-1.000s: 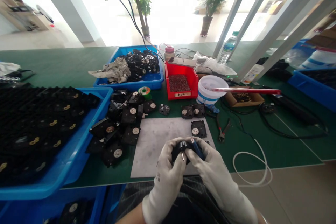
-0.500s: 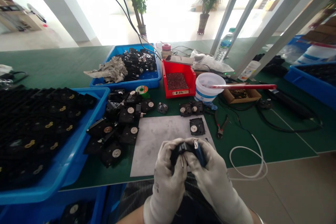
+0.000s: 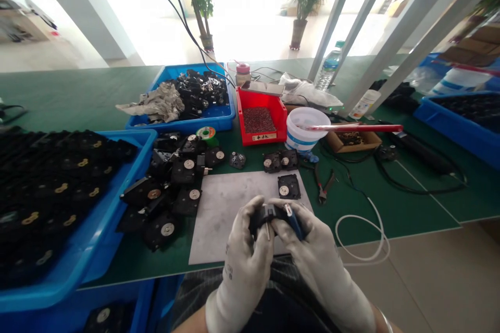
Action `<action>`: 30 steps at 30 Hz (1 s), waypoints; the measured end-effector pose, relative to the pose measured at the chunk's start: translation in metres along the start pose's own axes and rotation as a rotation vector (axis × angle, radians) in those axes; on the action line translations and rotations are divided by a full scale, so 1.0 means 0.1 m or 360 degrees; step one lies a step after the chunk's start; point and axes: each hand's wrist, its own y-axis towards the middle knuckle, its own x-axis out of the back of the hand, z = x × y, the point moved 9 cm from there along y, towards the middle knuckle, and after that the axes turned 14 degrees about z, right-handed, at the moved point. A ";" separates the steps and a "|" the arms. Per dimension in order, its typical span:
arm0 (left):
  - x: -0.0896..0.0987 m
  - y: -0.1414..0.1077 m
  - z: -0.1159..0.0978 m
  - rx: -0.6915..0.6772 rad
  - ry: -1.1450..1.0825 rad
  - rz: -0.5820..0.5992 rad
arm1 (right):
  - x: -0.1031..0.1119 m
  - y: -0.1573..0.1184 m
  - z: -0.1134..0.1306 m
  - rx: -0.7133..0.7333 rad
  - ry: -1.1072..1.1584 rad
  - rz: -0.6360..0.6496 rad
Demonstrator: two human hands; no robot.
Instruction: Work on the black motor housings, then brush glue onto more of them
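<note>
One black housing (image 3: 269,213) with a thin metal pin (image 3: 268,233) sits in the curled, gloved fingers of my left hand (image 3: 244,257); its far side is hidden. My right hand (image 3: 312,250) is closed around a slim blue tool (image 3: 295,223), its thumb up against the housing. Both hands are over the near part of a pale work sheet (image 3: 219,218). Just beyond my right hand a square black mechanism (image 3: 289,186) with a silver disc lies near the sheet's far edge. My widest room runs across the sheet, left of my left hand, up to a heap of black mechanisms (image 3: 187,171). Red-handled cutters (image 3: 322,192) lie off the sheet, ahead and right of my right hand. Farther ahead, the red bin (image 3: 280,132) wears a handwritten label (image 3: 264,137) I can't read; the print on my left glove is too small.
</note>
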 end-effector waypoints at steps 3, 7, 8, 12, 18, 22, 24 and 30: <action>-0.03 -0.01 -0.02 -0.0015 -0.0120 0.0008 | -0.01 -0.05 0.03 0.0046 -0.0015 -0.0079; -0.06 0.01 -0.09 -0.0043 -0.0182 0.0050 | -0.02 -0.09 0.05 0.0036 -0.0080 -0.0094; -0.05 0.01 -0.11 -0.0050 -0.0167 0.0046 | -0.01 -0.10 0.06 0.0041 -0.0115 -0.0103; -0.05 0.01 -0.17 -0.0062 -0.0142 0.0032 | 0.02 -0.14 0.13 0.0083 -0.0273 -0.0194; -0.07 0.09 -0.04 0.0127 -0.0343 -0.0075 | 0.03 -0.05 0.00 -0.0105 -0.0150 -0.0204; -0.20 0.21 0.16 0.0470 -0.0646 0.0099 | -0.03 0.03 -0.27 -0.0429 0.0302 0.0038; -0.25 0.22 0.16 0.0594 -0.0760 0.0235 | -0.05 0.02 -0.37 -0.0579 0.0550 0.0134; -0.24 0.13 0.04 0.0658 -0.0749 0.0444 | -0.10 -0.18 -0.58 -0.0949 0.0967 0.0122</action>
